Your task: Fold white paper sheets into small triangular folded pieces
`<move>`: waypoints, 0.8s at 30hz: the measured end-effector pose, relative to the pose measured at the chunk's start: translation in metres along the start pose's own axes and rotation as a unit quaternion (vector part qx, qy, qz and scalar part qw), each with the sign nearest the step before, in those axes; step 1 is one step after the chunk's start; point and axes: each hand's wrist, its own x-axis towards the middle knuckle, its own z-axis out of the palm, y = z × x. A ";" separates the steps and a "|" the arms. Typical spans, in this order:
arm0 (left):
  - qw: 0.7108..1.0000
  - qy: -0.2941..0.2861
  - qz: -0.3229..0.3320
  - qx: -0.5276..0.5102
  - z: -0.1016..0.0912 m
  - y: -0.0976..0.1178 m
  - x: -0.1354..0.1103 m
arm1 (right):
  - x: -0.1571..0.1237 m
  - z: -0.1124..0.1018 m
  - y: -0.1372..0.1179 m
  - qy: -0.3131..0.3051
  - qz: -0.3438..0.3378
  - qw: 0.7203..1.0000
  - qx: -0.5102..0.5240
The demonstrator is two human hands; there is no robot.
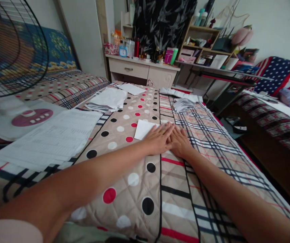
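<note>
A small white sheet of paper [142, 129], seemingly folded, lies on the quilted bedspread [124, 162]. My left hand [158, 139] lies flat over the right part of this paper, palm down, with its fingers stretched out. Beside it and touching it, my right hand [180, 141] also presses down flat, fingers extended. The two hands meet at the fingertips and thumbs. Whatever paper lies under them is mostly hidden.
Printed sheets [51, 135] lie at left by a fan [13, 50]. Farther off are a white paper stack [108, 99], a single sheet [132, 89] and a pile of folded papers [184, 105]. A cluttered dresser [129, 69] stands behind; the bed's edge runs along the right.
</note>
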 end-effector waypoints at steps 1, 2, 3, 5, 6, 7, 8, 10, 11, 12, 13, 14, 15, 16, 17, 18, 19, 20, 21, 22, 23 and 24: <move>1.000 -0.002 -0.004 0.004 -0.001 -0.012 -0.004 | 0.001 -0.001 -0.001 0.007 0.009 1.000 0.007; 1.000 -0.008 -0.019 0.011 -0.003 -0.026 -0.008 | 0.002 -0.001 -0.002 0.016 0.019 1.000 0.014; 0.998 -0.014 -0.041 0.036 -0.007 -0.041 -0.014 | 0.003 -0.001 -0.003 0.024 0.028 0.999 0.021; 0.993 -0.025 -0.098 0.063 -0.017 -0.068 -0.025 | 0.005 -0.001 -0.004 0.030 0.037 0.998 0.030; 0.990 -0.020 -0.125 0.064 -0.022 -0.080 -0.030 | 0.004 -0.001 -0.004 0.033 0.039 0.998 0.029; 0.987 -0.006 -0.152 0.058 -0.025 -0.090 -0.034 | 0.003 -0.003 -0.005 0.041 0.041 0.998 0.024; 0.983 0.021 -0.174 0.045 -0.027 -0.098 -0.036 | 0.001 -0.005 -0.007 0.059 0.041 0.997 0.015; 0.976 0.088 -0.198 0.023 -0.028 -0.109 -0.037 | -0.004 -0.014 -0.014 0.113 0.025 0.993 -0.008; 0.972 0.112 -0.204 0.017 -0.028 -0.114 -0.036 | -0.007 -0.019 -0.020 0.138 -0.005 0.990 -0.017; 0.969 0.136 -0.208 0.010 -0.028 -0.117 -0.035 | -0.011 -0.025 -0.028 0.144 -0.049 0.988 -0.018; 0.965 0.157 -0.211 0.002 -0.027 -0.120 -0.034 | -0.013 -0.031 -0.038 0.133 -0.091 0.987 -0.013; 0.960 0.178 -0.215 -0.009 -0.027 -0.123 -0.032 | -0.015 -0.036 -0.050 0.107 -0.120 0.987 -0.007; 0.956 0.197 -0.218 -0.021 -0.028 -0.126 -0.032 | -0.017 -0.041 -0.062 0.083 -0.123 0.989 -0.004; 0.951 0.213 -0.222 -0.033 -0.029 -0.128 -0.031 | -0.017 -0.044 -0.074 0.062 -0.121 0.991 -0.012; 0.947 0.227 -0.225 -0.045 -0.030 -0.130 -0.032 | -0.017 -0.047 -0.086 0.043 -0.118 0.992 -0.031; 0.943 0.237 -0.226 -0.057 -0.031 -0.132 -0.033 | -0.016 -0.049 -0.096 0.024 -0.110 0.992 -0.060; 0.941 0.245 -0.226 -0.067 -0.032 -0.134 -0.034 | -0.015 -0.051 -0.105 0.011 -0.114 0.989 -0.092; 0.939 0.250 -0.225 -0.077 -0.032 -0.135 -0.034 | -0.013 -0.052 -0.113 -0.001 -0.119 0.985 -0.121; 0.937 0.255 -0.224 -0.086 -0.033 -0.135 -0.035 | -0.012 -0.052 -0.119 -0.017 -0.121 0.982 -0.141; 0.935 0.259 -0.223 -0.093 -0.033 -0.136 -0.036 | -0.010 -0.053 -0.123 -0.025 -0.119 0.981 -0.153; 0.934 0.262 -0.221 -0.100 -0.033 -0.135 -0.036 | -0.008 -0.053 -0.126 -0.030 -0.117 0.980 -0.157; 0.933 0.264 -0.219 -0.106 -0.033 -0.135 -0.036 | -0.007 -0.053 -0.127 -0.034 -0.119 0.981 -0.152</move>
